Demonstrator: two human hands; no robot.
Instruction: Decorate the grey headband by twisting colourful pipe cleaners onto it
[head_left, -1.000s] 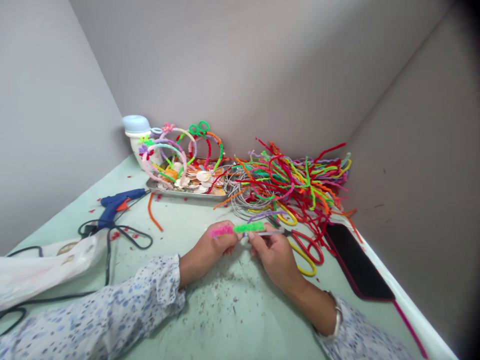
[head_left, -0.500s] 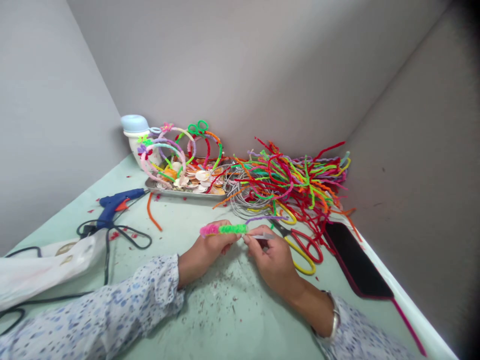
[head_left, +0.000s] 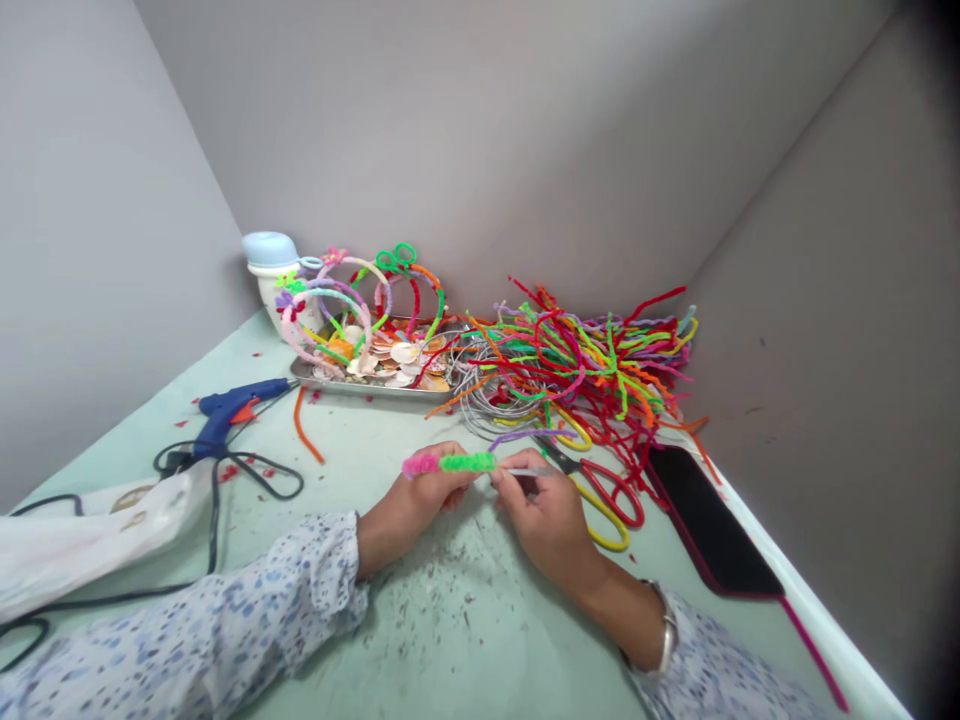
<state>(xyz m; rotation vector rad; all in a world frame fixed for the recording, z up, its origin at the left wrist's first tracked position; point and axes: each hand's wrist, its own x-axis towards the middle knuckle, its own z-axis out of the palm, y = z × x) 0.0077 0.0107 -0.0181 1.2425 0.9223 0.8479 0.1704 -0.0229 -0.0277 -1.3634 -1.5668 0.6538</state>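
My left hand (head_left: pixel 424 497) is closed on a headband wrapped in fuzzy pipe cleaner (head_left: pixel 466 462), pink at its left end and bright green toward the middle. A bare grey stretch of the headband (head_left: pixel 525 471) runs on to the right, where my right hand (head_left: pixel 546 512) pinches it by the end of the green coils. From there a loose purple pipe cleaner (head_left: pixel 529 434) sticks out up and to the right. Just beyond my right hand lie scissors with red and yellow handles (head_left: pixel 611 490), partly covered by it.
Several wrapped headbands (head_left: pixel 330 290) stand in a metal tray (head_left: pixel 375 390) of shells, before a white bottle (head_left: pixel 274 285). Pipe cleaners (head_left: pixel 600 350) and coiled wire (head_left: pixel 495 400) are heaped at the back. A blue glue gun (head_left: pixel 225 410) lies left, a dark phone (head_left: pixel 712 525) right.
The loose purple pipe cleaner has swung slightly lower and left. Both hands stay almost in place, still holding the headband.
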